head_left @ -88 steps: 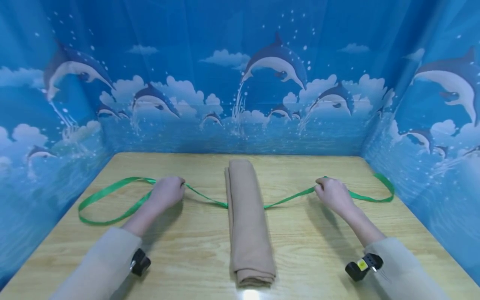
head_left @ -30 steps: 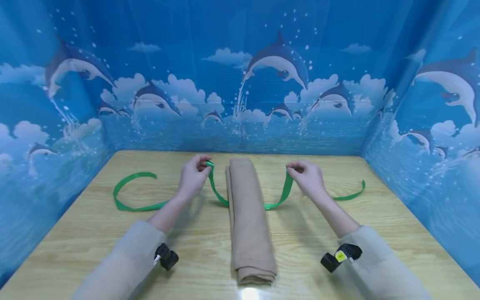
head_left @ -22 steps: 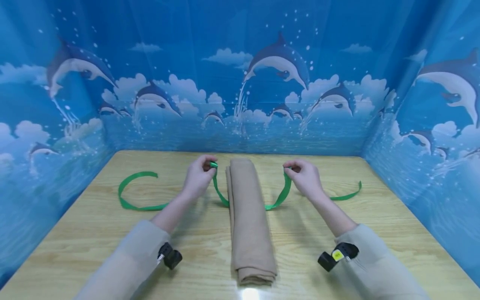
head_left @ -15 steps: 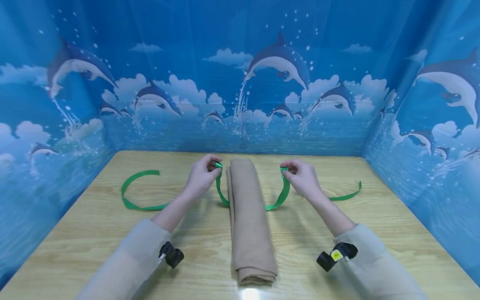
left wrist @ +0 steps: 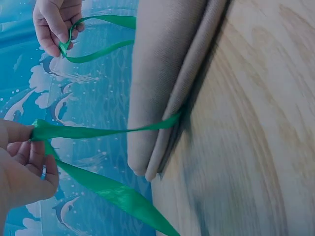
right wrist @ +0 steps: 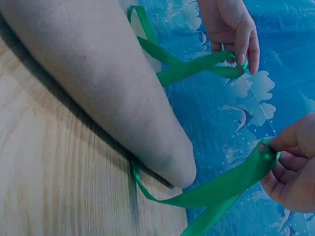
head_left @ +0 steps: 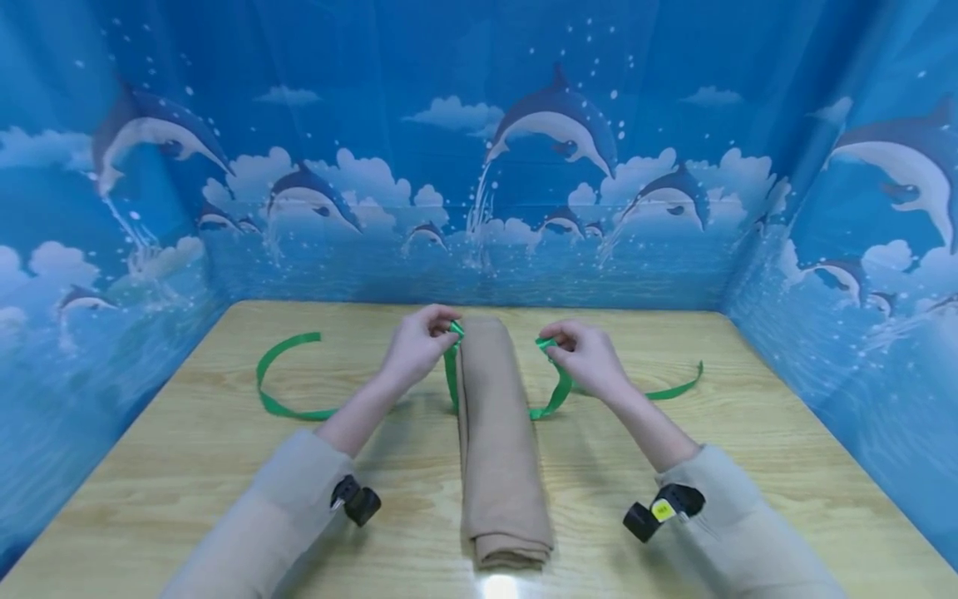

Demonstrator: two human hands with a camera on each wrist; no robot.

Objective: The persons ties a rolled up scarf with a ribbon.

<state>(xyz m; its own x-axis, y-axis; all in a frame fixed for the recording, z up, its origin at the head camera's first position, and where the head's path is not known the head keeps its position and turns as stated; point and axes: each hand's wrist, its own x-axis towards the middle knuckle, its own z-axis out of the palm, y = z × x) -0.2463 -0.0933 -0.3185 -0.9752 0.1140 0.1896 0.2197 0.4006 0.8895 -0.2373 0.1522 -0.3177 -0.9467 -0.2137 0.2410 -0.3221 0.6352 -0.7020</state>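
Observation:
A long folded beige cloth [head_left: 500, 449] lies lengthwise on the table, its layers stacked into a narrow bundle. A green ribbon [head_left: 552, 403] passes beneath it and comes out on both sides. Near the cloth's far left edge, my left hand [head_left: 421, 343] pinches one length of the ribbon between thumb and fingers. On the other side my right hand [head_left: 587, 356] pinches the opposite length, raised above the table. In the left wrist view the ribbon [left wrist: 88, 132] runs from the left fingertips down to the cloth's underside. The right wrist view shows the ribbon [right wrist: 216, 189] doubled at the right fingertips.
One loose ribbon tail curls on the wooden table [head_left: 187, 474] at the left; another trails at the right. A blue dolphin-print curtain [head_left: 374, 274] encloses the back and sides. Black cameras [head_left: 355, 501] sit on both wrists.
Both hands have moved inward toward the cloth, bringing the pinched ribbon lengths closer together. The loose tails have been drawn inward too. The cloth stays in place.

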